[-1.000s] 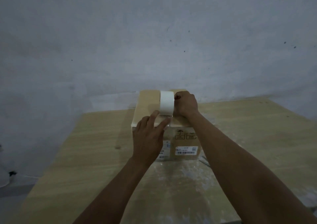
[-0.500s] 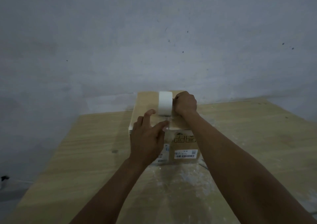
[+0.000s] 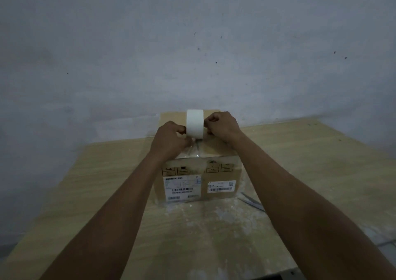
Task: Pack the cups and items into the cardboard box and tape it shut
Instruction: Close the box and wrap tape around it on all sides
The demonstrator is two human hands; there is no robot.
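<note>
A closed cardboard box (image 3: 220, 172) with printed labels on its near side stands on the wooden table (image 3: 107, 183). A white roll of tape (image 3: 194, 123) stands on edge on the box's top. My left hand (image 3: 169, 138) grips the roll from its left side and my right hand (image 3: 222, 126) grips it from the right. A strip of clear tape (image 3: 194, 149) runs from the roll along the top seam to the near edge. The box's contents are hidden.
A grey wall rises right behind the box. A thin metal object (image 3: 251, 202), perhaps scissors, lies on the table at the box's right near corner. White dusty patches cover the table in front of the box.
My left hand has left the tape strip near the box's front edge and moved up to grip the roll's left side. The right hand stays on the roll.
</note>
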